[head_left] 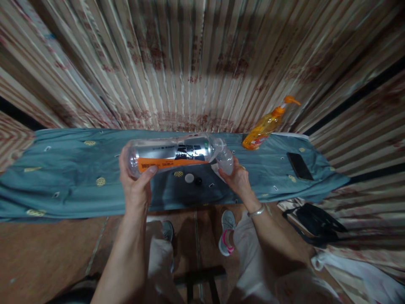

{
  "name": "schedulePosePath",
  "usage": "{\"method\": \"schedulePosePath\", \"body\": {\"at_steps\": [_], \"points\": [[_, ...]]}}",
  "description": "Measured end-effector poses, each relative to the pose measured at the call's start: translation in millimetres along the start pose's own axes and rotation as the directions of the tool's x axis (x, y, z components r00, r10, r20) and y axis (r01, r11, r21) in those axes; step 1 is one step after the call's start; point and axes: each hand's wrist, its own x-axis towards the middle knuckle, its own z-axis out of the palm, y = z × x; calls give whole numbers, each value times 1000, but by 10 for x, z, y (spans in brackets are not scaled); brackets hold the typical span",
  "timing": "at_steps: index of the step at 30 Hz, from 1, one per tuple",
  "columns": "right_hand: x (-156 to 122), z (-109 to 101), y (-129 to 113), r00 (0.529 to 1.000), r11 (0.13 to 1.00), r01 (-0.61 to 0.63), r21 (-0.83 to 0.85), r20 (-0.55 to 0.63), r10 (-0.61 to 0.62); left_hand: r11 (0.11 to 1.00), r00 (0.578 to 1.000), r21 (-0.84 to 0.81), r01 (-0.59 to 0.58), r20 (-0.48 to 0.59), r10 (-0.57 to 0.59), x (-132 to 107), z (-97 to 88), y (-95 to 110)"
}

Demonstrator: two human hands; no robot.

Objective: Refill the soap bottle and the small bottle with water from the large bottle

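Note:
My left hand (136, 179) is closed round the base of a large clear plastic bottle (171, 153) with a silver and orange label. The bottle lies nearly level above the table, its neck pointing right. In my right hand (238, 175) is a small clear bottle (225, 160), tilted, its mouth at or against the large bottle's mouth. Whether liquid passes between them cannot be made out. A white round cap (189, 178) and a black round cap (198, 181) lie on the cloth below the large bottle.
A teal patterned cloth (72, 169) covers the narrow table. Toward the back right stands an orange pump bottle (262, 130), with a dark phone (299, 166) right of it. Pleated curtains (190, 63) hang behind. A dark bag (316, 221) sits at lower right.

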Motion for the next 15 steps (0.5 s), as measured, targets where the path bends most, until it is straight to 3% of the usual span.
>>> {"method": "schedulePosePath", "body": {"at_steps": [15], "points": [[-6, 55, 53, 1000, 1000, -12, -9, 13, 12, 1000, 1000, -13, -24, 14, 24, -4, -24, 2]]}}
